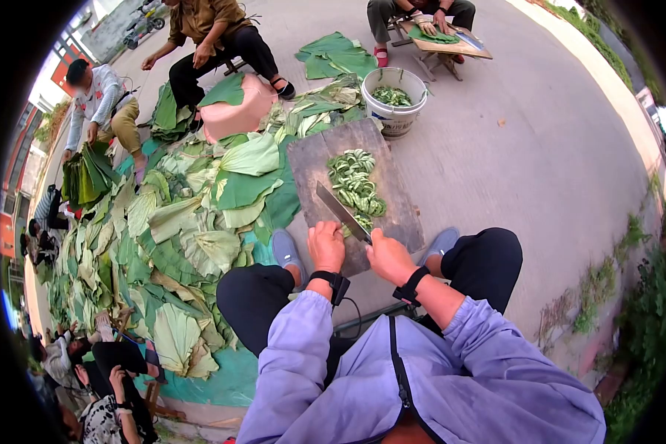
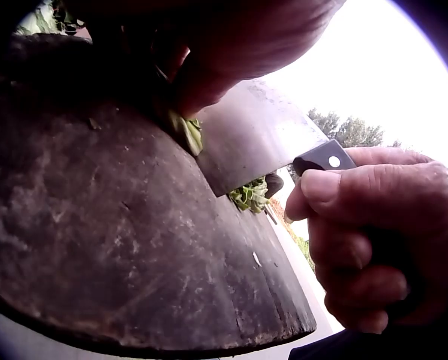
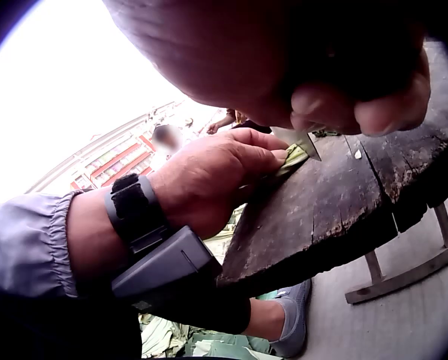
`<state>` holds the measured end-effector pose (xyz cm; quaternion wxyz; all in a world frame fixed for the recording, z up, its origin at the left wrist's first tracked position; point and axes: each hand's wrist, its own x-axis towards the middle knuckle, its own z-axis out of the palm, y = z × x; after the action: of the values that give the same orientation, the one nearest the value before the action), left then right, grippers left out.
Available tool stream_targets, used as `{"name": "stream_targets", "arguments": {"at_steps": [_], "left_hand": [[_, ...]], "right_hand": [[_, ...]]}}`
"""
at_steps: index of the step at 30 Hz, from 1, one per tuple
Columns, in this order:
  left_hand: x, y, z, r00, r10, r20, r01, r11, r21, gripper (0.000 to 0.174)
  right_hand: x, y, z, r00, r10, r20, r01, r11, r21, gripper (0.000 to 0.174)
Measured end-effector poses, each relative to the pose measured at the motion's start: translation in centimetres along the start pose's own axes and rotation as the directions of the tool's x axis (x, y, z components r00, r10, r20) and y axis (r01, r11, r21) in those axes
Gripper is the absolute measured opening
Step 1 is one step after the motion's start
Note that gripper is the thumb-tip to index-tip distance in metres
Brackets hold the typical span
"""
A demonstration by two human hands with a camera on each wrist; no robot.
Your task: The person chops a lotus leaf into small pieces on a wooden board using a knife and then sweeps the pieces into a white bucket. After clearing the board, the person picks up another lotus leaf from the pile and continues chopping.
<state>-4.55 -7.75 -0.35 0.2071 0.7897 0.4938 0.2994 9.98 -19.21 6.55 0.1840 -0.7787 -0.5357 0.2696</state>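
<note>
A wooden chopping board (image 1: 312,157) stands between the person's knees, with a pile of sliced green leaf (image 1: 357,181) along its middle. The right hand (image 1: 390,257) grips the dark handle of a kitchen knife (image 1: 339,209), whose broad blade slants over the board's near half. Beside the blade, the left hand (image 1: 325,246) holds a rolled green leaf (image 3: 295,159) down on the wood, thumb and fingers close to the cutting side. In the left wrist view the blade stands against the end of that roll, with cut strips (image 2: 248,196) beyond it.
A white bucket (image 1: 394,118) with sliced leaf inside stands past the board's far end. Large leaves (image 1: 177,214) cover the ground on the left, around a pink tub (image 1: 238,111). Several people sit around, one at a small board (image 1: 451,46).
</note>
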Motion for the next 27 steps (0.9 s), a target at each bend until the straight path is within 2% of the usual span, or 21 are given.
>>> {"name": "stream_targets", "arguments": {"at_steps": [5,9,15,27], "left_hand": [[-0.3,0.2,-0.2,1.0,-0.002,-0.027,0.001,0.999,-0.043,0.01],[-0.2,0.3,-0.2,1.0,-0.017,-0.009,0.016,0.998,-0.061,0.01],[-0.3,0.2,0.1,0.999,-0.032,-0.036,0.029,0.997,-0.077,0.01],[-0.3,-0.1,0.6,0.998,-0.011,-0.058,0.008,0.998,-0.061,0.01]], "right_hand": [[-0.4,2.1,-0.1,0.999,-0.007,-0.033,0.008,1.0,0.008,0.033],[-1.0,2.0,-1.6,0.999,0.033,-0.013,-0.033,0.999,-0.026,0.033],[-1.6,1.6,-2.6,1.0,-0.001,-0.004,0.001,0.998,0.061,0.033],[-4.5,0.9,-1.5,0.999,-0.021,0.03,0.021,1.0,0.007,0.031]]}}
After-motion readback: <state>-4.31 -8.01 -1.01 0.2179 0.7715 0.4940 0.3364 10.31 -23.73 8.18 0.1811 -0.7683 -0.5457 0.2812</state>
